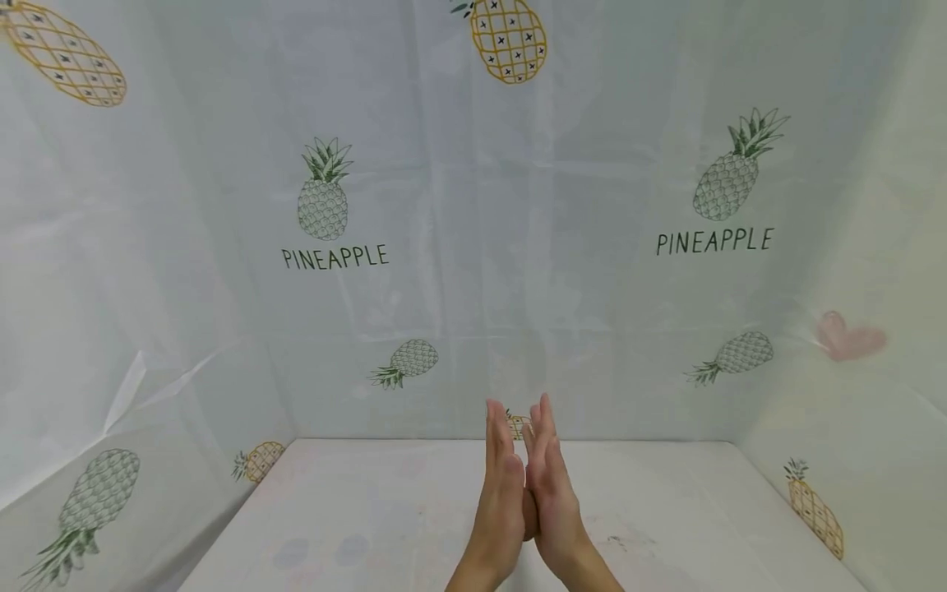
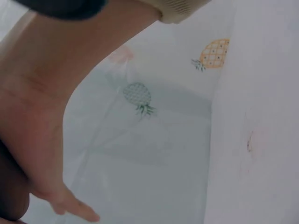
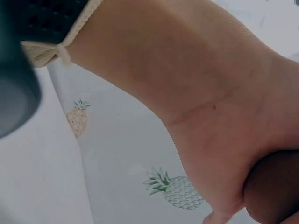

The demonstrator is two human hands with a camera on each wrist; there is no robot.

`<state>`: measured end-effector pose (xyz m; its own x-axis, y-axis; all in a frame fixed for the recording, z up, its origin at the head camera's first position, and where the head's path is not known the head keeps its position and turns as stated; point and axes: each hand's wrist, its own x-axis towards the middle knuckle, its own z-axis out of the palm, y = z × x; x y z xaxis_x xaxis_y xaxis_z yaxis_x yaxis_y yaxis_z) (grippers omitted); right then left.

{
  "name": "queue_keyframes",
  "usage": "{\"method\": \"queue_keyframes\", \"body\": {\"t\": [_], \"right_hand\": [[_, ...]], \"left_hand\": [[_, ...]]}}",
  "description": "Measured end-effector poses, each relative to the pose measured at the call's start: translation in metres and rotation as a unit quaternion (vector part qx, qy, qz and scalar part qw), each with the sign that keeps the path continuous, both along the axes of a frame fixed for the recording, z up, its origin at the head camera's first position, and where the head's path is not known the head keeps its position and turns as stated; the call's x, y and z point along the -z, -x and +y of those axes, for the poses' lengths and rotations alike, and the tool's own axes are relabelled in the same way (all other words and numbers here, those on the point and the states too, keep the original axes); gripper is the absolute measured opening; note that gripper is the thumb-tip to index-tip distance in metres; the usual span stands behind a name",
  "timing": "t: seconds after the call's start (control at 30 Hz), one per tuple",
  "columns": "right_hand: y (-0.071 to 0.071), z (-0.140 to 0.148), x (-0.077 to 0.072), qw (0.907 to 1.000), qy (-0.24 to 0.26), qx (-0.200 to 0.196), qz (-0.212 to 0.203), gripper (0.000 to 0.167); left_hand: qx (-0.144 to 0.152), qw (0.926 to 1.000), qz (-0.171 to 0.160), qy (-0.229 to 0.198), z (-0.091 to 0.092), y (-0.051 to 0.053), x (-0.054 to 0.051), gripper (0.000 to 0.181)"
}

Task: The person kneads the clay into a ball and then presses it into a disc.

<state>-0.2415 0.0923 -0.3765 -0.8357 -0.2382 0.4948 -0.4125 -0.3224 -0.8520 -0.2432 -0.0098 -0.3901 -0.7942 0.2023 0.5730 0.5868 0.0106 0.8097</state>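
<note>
A smooth brown rounded lump [image 1: 529, 514], its material unclear, sits between two palms in the head view. From the left side my left hand [image 1: 503, 508] presses on it, fingers straight and pointing up. My right hand [image 1: 553, 503] presses from the other side, also with straight fingers. Above the lump the fingertips stand apart, leaving a narrow gap. The left wrist view catches part of the dark brown lump [image 2: 11, 191] at its lower left edge. In the right wrist view the lump [image 3: 273, 186] bulges out beside a palm; the palms hide much of it.
Below the hands lies a white tabletop [image 1: 355, 493] with faint round marks and small dark smudges. A pale curtain [image 1: 481, 271] printed with pineapples rises behind the table and along both sides. Beige cuffs and dark wrist gear show in the wrist views.
</note>
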Motion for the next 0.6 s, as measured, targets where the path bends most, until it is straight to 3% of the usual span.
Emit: {"method": "queue_keyframes", "body": {"t": [0.2, 0.4, 0.6], "right_hand": [[0.003, -0.007, 0.002, 0.9981, 0.006, 0.058, -0.017, 0.055], [0.007, -0.013, 0.006, 0.9932, -0.034, 0.109, -0.026, 0.053], [0.006, -0.008, 0.005, 0.9898, -0.080, 0.116, -0.023, 0.055]], "left_hand": [[0.021, 0.9994, -0.007, 0.028, -0.004, 0.007, 0.001, 0.057], [-0.006, 0.9986, -0.002, 0.053, -0.014, 0.014, 0.002, 0.057], [-0.036, 0.9957, 0.030, 0.081, -0.027, 0.021, 0.001, 0.057]]}}
